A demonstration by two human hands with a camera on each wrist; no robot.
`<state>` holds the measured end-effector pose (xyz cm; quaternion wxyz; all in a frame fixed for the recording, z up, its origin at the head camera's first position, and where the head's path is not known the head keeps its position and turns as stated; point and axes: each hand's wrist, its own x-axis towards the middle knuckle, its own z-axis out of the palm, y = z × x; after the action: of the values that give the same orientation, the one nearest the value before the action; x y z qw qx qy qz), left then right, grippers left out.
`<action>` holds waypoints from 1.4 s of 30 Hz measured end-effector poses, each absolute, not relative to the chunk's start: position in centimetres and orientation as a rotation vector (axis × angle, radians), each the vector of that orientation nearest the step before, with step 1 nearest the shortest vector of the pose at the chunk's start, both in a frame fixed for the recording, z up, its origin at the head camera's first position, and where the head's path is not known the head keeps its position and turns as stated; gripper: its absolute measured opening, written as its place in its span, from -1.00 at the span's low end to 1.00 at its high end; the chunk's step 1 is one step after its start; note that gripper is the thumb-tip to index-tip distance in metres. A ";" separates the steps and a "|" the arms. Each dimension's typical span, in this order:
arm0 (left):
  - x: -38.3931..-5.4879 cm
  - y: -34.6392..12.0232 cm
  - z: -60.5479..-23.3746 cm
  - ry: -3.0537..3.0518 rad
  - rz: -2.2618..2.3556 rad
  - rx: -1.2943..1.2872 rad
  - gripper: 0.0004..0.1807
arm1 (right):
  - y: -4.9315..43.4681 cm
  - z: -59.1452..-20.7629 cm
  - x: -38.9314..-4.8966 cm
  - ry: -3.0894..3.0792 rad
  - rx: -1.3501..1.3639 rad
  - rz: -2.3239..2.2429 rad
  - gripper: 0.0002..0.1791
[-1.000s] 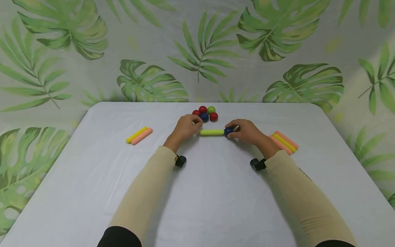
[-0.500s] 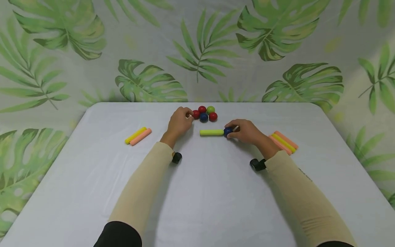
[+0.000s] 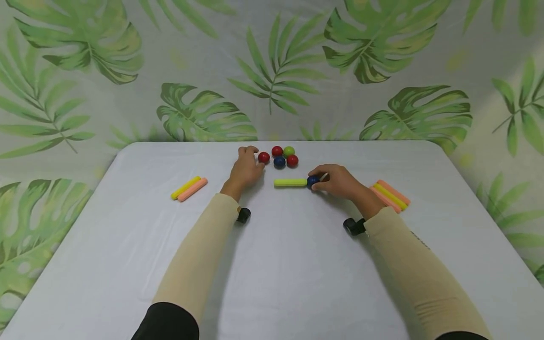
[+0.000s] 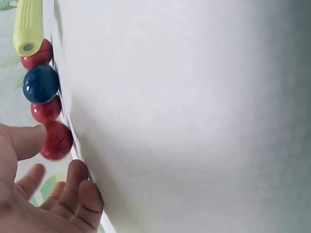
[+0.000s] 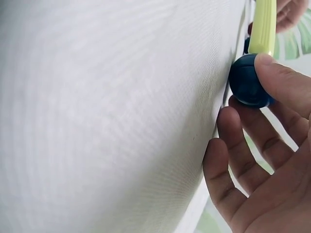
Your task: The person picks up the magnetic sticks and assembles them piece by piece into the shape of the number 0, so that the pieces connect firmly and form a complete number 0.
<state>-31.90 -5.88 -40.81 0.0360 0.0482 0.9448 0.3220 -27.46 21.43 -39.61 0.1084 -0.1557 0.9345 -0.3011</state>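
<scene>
White table [image 3: 276, 264]. Left hand [image 3: 246, 168] fingers spread; right hand [image 3: 337, 181] pinching. Green stick [image 3: 290, 182] lies between; pinched blue ball [image 3: 312, 182] at its right end. Red ball [image 3: 264, 157] beside left thumb: close evenly, keep blue ball still.

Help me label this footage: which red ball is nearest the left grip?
The leftmost red ball, by the left grip; the other two red balls sit farther right, beside the lime-green ball and a dark blue ball.

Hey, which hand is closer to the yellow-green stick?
The right hand: it pinches the blue ball at the right end of the yellow-green stick. The left hand is farther, beside the leftmost red ball, past the stick's left end.
</scene>
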 end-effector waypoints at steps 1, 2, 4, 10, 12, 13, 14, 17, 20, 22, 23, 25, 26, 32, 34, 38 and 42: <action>-31.9 -5.9 -40.8 2.910 0.995 0.139 -0.45 | 21.4 -39.6 -27.4 2.750 -0.457 -0.885 -0.55; -31.9 -6.0 -40.7 2.913 0.999 0.139 -0.46 | 21.4 -39.6 -27.4 2.751 -0.456 -0.886 -0.55; -31.8 -6.1 -40.6 2.912 0.997 0.160 -0.48 | 21.5 -39.6 -27.4 2.753 -0.456 -0.886 -0.56; -31.8 -6.6 -40.4 2.888 1.022 0.184 -0.58 | 21.6 -39.7 -27.4 2.749 -0.460 -0.893 -0.55; -31.8 -6.7 -40.4 2.889 1.023 0.173 -0.58 | 21.6 -39.7 -27.4 2.746 -0.458 -0.891 -0.55; -31.7 -6.8 -40.4 2.892 1.022 0.167 -0.57 | 21.6 -39.7 -27.4 2.745 -0.457 -0.891 -0.55; -31.7 -6.9 -40.3 2.898 1.014 0.165 -0.57 | 21.6 -39.7 -27.4 2.744 -0.456 -0.890 -0.55; -31.7 -7.3 -40.3 2.926 0.943 0.174 -0.54 | 21.6 -39.7 -27.5 2.740 -0.451 -0.890 -0.55; -31.5 -7.8 -40.2 2.941 0.844 0.213 -0.51 | 21.6 -39.6 -27.5 2.739 -0.451 -0.893 -0.55; -31.4 -8.0 -40.0 2.935 0.800 0.233 -0.51 | 21.6 -39.5 -27.4 2.738 -0.456 -0.894 -0.55; -31.4 -8.2 -39.9 2.935 0.785 0.239 -0.52 | 21.6 -39.6 -27.4 2.737 -0.457 -0.896 -0.55; -31.3 -8.4 -39.7 2.938 0.762 0.244 -0.55 | 21.6 -39.5 -27.4 2.736 -0.457 -0.899 -0.55; -31.3 -8.5 -39.6 2.944 0.751 0.243 -0.56 | 21.6 -39.6 -27.4 2.735 -0.457 -0.901 -0.55; -31.1 -9.2 -39.1 2.960 0.692 0.211 -0.59 | 21.6 -39.6 -27.4 2.733 -0.444 -0.903 -0.56; -31.0 -9.5 -39.1 2.956 0.684 0.210 -0.58 | 21.5 -39.6 -27.5 2.733 -0.443 -0.898 -0.56; -30.7 -10.0 -39.2 2.951 0.682 0.236 -0.57 | 21.6 -39.6 -27.5 2.736 -0.449 -0.885 -0.56; -30.7 -10.0 -39.2 2.942 0.716 0.260 -0.57 | 21.6 -39.7 -27.5 2.733 -0.448 -0.888 -0.56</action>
<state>-30.68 -10.04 -39.24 0.0513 0.0856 0.9668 0.2354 -27.54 21.65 -39.66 0.1162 -0.1530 0.9334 -0.3032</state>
